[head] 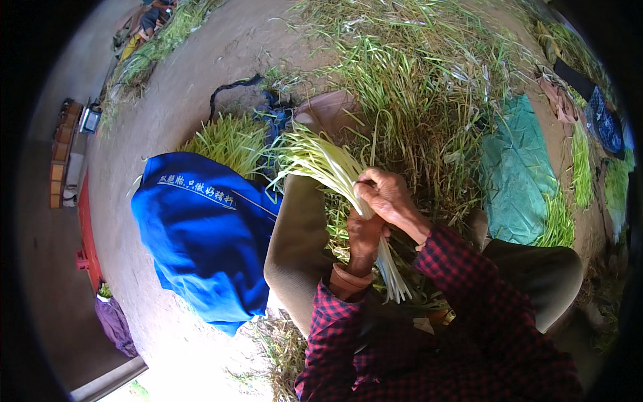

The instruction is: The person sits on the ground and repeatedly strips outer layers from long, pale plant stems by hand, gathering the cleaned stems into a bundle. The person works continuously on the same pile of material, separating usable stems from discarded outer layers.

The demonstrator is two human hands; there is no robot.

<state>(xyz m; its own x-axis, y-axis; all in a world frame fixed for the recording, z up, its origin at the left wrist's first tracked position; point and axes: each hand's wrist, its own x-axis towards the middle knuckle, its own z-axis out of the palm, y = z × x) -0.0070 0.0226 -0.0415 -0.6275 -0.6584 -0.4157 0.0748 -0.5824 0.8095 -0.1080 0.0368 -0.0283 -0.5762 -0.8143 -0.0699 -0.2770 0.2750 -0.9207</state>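
Note:
A bunch of pale yellow-green leafy stalks (326, 163), which look like blanched chives, lies slantwise above my lap. My left hand (362, 233) is wrapped around its lower part, and white stem ends (394, 276) stick out below the fist. Just above, my right hand (386, 193) has its thumb and bent fingers against the stalks, touching the left hand. Part of the bunch is hidden behind these fingers. The leaf tips fan out past my bent left knee (301, 221). Beyond the hands spreads a heap of loose green and dry brown stalks (402, 100).
A blue cloth (206, 241) bearing writing covers part of a pile of light green stalks (228, 138) on my left. To my right lies a green plastic sheet (517, 171) beside more stalks (557, 221). Another person (150, 20) is partly visible far left.

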